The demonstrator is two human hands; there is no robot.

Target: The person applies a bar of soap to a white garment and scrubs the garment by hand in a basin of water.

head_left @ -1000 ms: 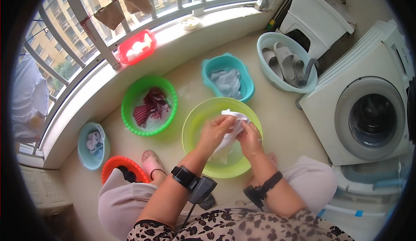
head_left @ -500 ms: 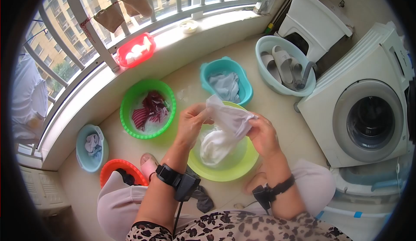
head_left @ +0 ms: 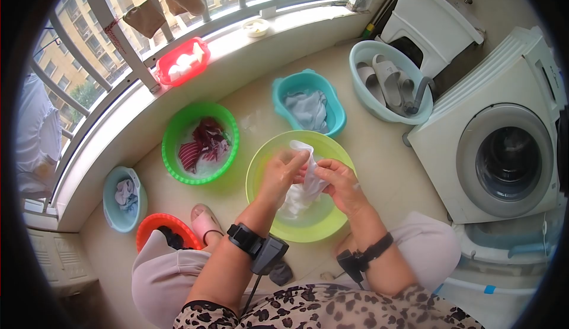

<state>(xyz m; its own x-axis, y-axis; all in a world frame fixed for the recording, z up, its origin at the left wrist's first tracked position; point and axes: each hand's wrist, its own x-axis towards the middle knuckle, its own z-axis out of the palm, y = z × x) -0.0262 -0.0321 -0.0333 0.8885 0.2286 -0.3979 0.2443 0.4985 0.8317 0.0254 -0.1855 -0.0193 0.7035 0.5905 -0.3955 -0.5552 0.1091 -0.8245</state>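
Observation:
Over the yellow-green basin (head_left: 258, 210), my left hand (head_left: 284, 175) is closed on one part of a white cloth (head_left: 309, 182). My right hand (head_left: 341, 185) pinches the same cloth close beside it. The cloth's upper end sticks up between the hands, and its lower part hangs into the basin, where white fabric (head_left: 293, 203) lies in the water. Just behind this basin stands a teal basin (head_left: 340, 119) with light blue cloth (head_left: 308, 110).
A green basin (head_left: 170, 166) holds dark red and striped clothes in sudsy water. At the left are a light blue basin (head_left: 112, 210) and a red basin (head_left: 145, 229). Slippers (head_left: 388, 79) lie in a pale basin (head_left: 361, 101) near the washing machine (head_left: 474, 145). A red tray (head_left: 165, 68) sits on the ledge.
Half a second ago the cloth was spread between my hands above the basin. Now my hands are close together and lower, with the cloth bunched between them.

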